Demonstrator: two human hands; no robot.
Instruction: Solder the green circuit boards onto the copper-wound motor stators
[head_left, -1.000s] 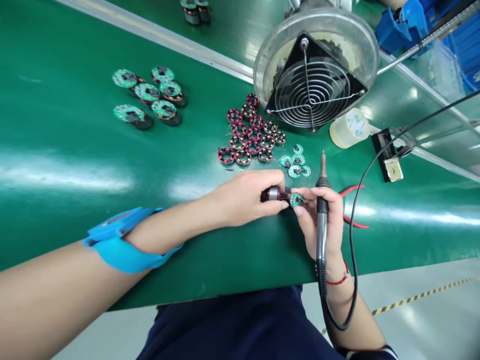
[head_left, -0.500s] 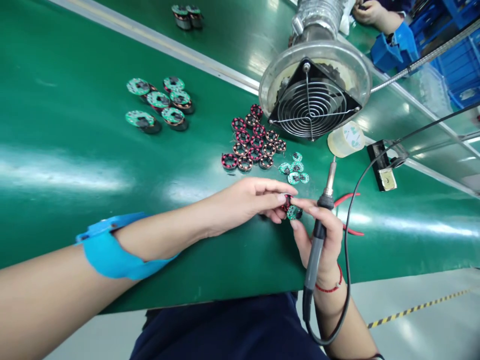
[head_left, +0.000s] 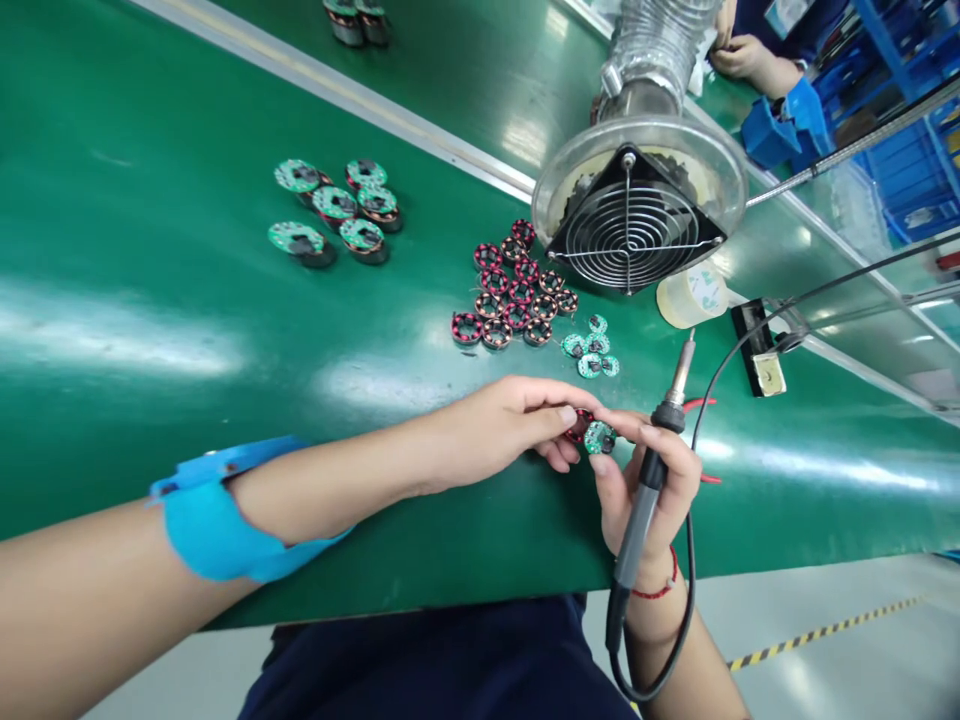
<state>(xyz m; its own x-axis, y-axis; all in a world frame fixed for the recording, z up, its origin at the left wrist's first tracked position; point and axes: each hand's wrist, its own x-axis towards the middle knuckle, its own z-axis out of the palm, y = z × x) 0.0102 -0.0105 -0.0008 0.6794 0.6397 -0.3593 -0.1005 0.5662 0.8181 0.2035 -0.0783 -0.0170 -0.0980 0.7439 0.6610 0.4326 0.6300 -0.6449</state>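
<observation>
Wrists: blue band [head_left: 214, 515] on the left, red bracelet [head_left: 656, 590] on the right.
Left hand [head_left: 517, 430]: closed on a dark red ring [head_left: 580, 426], thumb on it, so part of it's covered.
Right hand [head_left: 656, 480]: doing double duty, pinching a little green board [head_left: 598, 437] at the fingertips, with a soldering iron [head_left: 636, 535] lying across the fingers, tip aimed away.
Current piece: ring and board are side by side above the tabletop [head_left: 450, 545], so mid-job I'd say. Can't tell if they're joined.
Cord [head_left: 688, 600]: loops past the right forearm and off to the right, bit of a snag risk imo.
Red handles [head_left: 702, 403]: some tool half hidden behind the right hand.
Loose boards [head_left: 590, 366]: five just past the hands, probably waiting their turn.
Bare rings [head_left: 516, 316]: whole cluster beyond, no boards on, so plenty left by the look of it.
Topped pieces [head_left: 334, 204]: six off left with boards on. I'd count those as done.
Tape roll [head_left: 694, 297]: just under the fan, black stand [head_left: 748, 330] beside it.
Fan [head_left: 630, 225]: hangs past the rings, blocks whatever's behind.
Far side: two more pieces [head_left: 346, 25], blue bins [head_left: 769, 132], a co-worker's hands [head_left: 741, 57] well apart.
</observation>
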